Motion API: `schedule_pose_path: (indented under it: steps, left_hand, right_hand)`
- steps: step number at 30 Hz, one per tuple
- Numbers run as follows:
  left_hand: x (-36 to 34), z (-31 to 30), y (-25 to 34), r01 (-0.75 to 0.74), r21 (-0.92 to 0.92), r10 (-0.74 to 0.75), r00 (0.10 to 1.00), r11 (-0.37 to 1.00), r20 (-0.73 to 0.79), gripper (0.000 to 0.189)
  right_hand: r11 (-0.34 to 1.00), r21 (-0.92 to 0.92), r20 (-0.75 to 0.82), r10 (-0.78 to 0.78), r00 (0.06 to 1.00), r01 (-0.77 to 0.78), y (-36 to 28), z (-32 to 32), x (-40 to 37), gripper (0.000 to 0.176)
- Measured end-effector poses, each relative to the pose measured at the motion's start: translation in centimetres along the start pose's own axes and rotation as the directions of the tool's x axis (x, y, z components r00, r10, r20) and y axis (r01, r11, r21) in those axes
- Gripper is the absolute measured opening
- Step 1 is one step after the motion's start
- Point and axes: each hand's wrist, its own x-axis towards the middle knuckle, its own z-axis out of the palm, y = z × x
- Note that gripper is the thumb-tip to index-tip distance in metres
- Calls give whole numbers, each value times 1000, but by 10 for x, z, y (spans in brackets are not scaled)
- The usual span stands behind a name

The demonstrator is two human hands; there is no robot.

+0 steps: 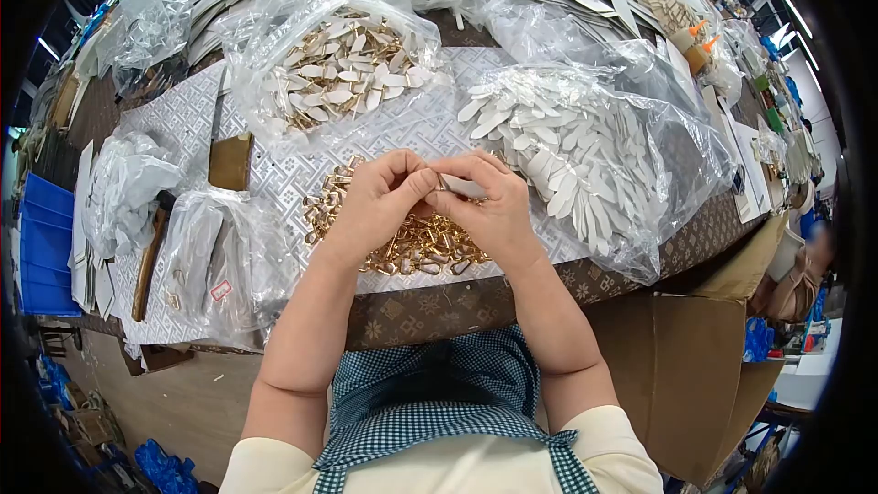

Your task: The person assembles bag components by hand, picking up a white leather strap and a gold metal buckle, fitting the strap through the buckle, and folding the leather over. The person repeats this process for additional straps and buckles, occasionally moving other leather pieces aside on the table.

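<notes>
Fingers of the left hand (382, 199) and the right hand (494, 206) meet over the middle of the desk (430, 316). The right hand pinches a small, flat, white strip (467, 187), with a tiny gold metal bit (442, 184) at its end. The left hand is pinched narrow there too, but what sits between its fingertips is hidden.

Under both hands is a pile of shiny gold metal clips (428, 252), on a gray and white patterned sheet (178, 119). To the right, a clear plastic bag (688, 151) holds lots of flat white strips (585, 155). Past the hands, another clear bag (261, 41) holds white strips with gold bits (343, 78). A hammer with a brown wooden handle (148, 265) lies at the left, near a blue plastic bin (46, 247).
</notes>
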Motion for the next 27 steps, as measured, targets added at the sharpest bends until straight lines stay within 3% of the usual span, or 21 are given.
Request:
schedule_pose_path:
  steps: [4,13,16,19,22,25,27]
  left_hand:
    - [0,2,-1,-59,55,61,998,997,-34,16]
    - [1,8,-7,-57,143,77,988,988,-134,15]
    - [3,8,-13,-65,178,86,990,982,-112,15]
    - [4,8,-14,-51,157,67,993,986,-96,15]
    - [3,7,-12,-32,65,39,994,997,-105,14]
    - [1,8,-8,-27,99,38,993,995,-112,11]
    - [2,10,-5,-22,2,22,991,1000,-129,12]
  right_hand:
    - [990,109,-28,90,996,-87,9,10,-5,31]
    - [987,79,53,135,989,-139,-1,5,0,28]
    - [966,108,107,222,969,-233,5,2,0,29]
    - [973,63,63,218,974,-222,3,4,-1,29]
    - [929,134,63,341,938,-346,5,5,-3,29]
    - [948,136,58,282,958,-287,5,5,-3,27]
    - [961,168,48,216,975,-221,8,6,-2,25]
